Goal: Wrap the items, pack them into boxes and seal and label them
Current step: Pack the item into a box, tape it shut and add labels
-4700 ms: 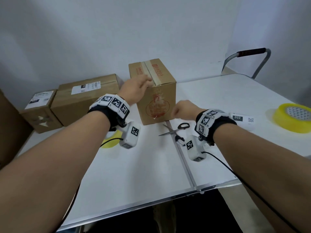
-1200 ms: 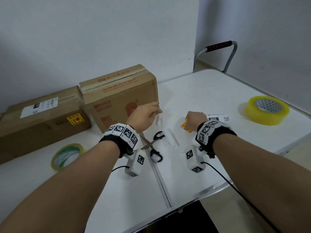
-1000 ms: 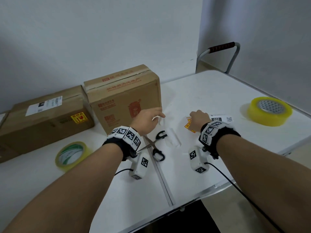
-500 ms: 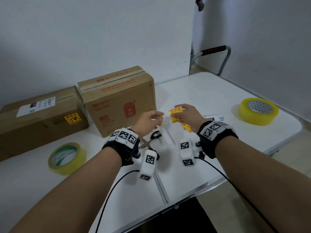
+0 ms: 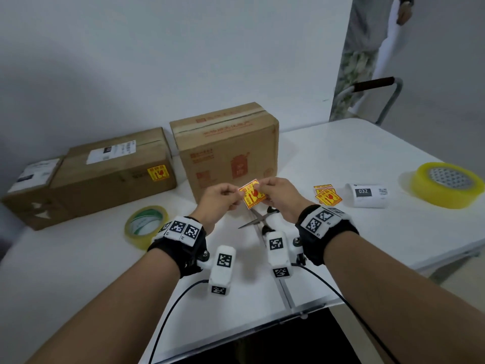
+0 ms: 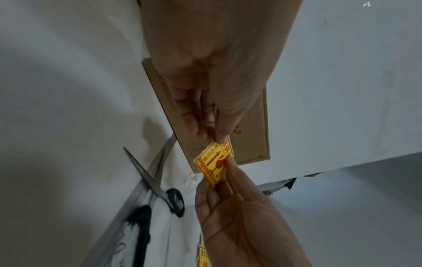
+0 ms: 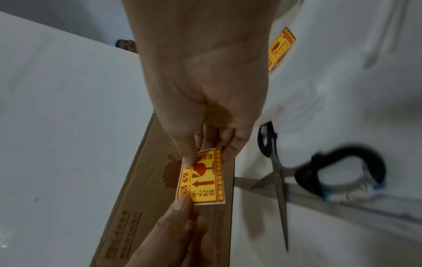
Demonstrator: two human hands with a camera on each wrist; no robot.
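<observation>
Both hands are raised a little above the counter (image 5: 341,158), and a yellow sticker (image 5: 252,193) is pinched between them. One corner is taken by the thumb and forefinger of the left hand (image 5: 219,203), the opposite edge by the thumb and fingers of the right hand (image 5: 280,195); the remaining fingers of both are curled in. Nothing else is held.

The sticker is judged to be very light, thin and limp, easily creased, and probably mounted on a backing sheet with glue beneath. It is best held at the edges and corners, as it is now, so that a corner can be worked loose for peeling; once peeled, the glued side should be kept off the fingers (image 6: 194,124) and the face kept flat, or it may curl and stick to itself.

In the head view the sticker hangs just in front of the upright brown box (image 5: 228,151), near its front face but not touching it. That box appears sealed with tape and bears no yellow sticker as yet. Scissors (image 5: 258,219) lie open on the counter directly below the hands. More stickers (image 5: 326,196) lie on the counter just to the right of the right hand.
</observation>
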